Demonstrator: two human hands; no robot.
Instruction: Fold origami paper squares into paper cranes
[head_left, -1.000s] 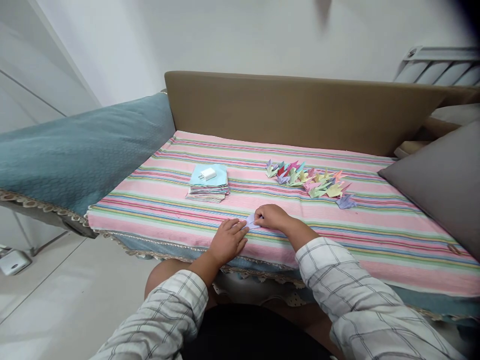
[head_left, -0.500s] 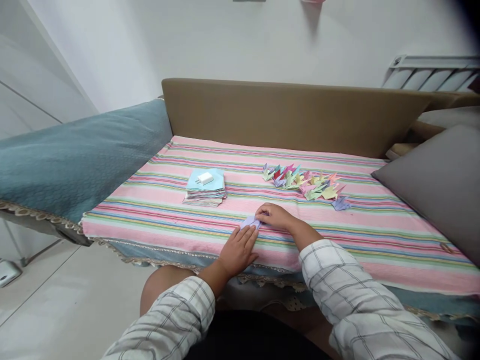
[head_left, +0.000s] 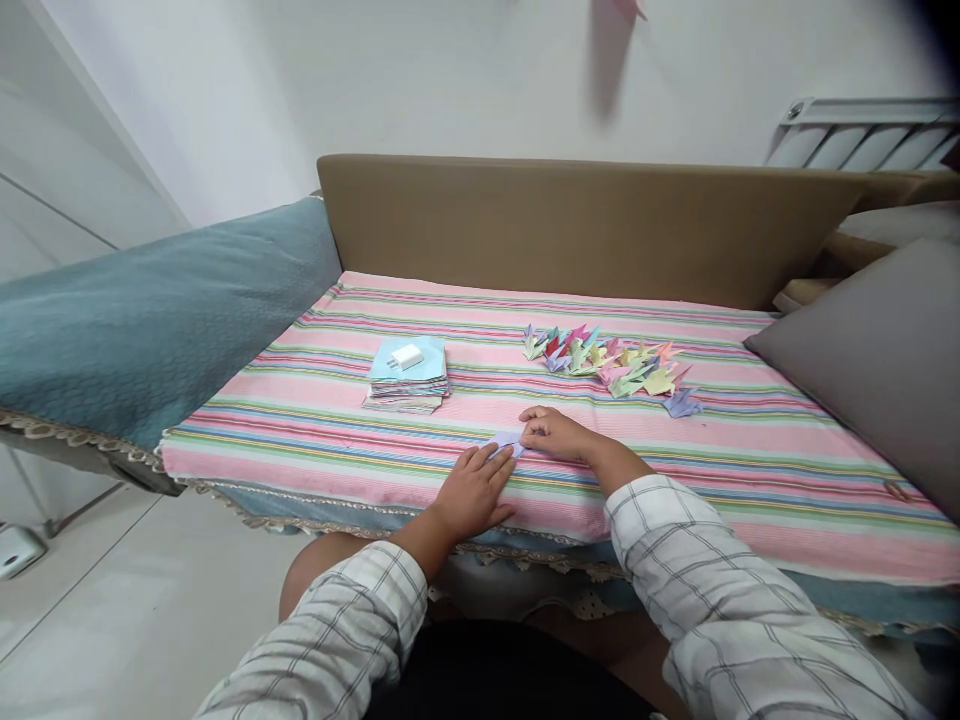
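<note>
A small piece of folded purple paper (head_left: 505, 439) lies on the striped cloth near the sofa's front edge. My left hand (head_left: 474, 490) rests flat with its fingers stretched, the fingertips pressing on the paper's near side. At the paper's right end, my right hand (head_left: 551, 435) pinches its edge between thumb and fingers. Both hands cover part of the paper, so its full shape is hidden.
Behind my left hand stands a stack of square paper sheets (head_left: 407, 385) with a white plug adapter (head_left: 406, 356) on top. Several coloured paper cranes (head_left: 607, 362) lie in a cluster to the right. A grey cushion (head_left: 877, 360) leans at the right end.
My right hand has shifted slightly to the right along the paper's edge. My left hand stays on the paper, almost unmoved. The view has tilted a little.
</note>
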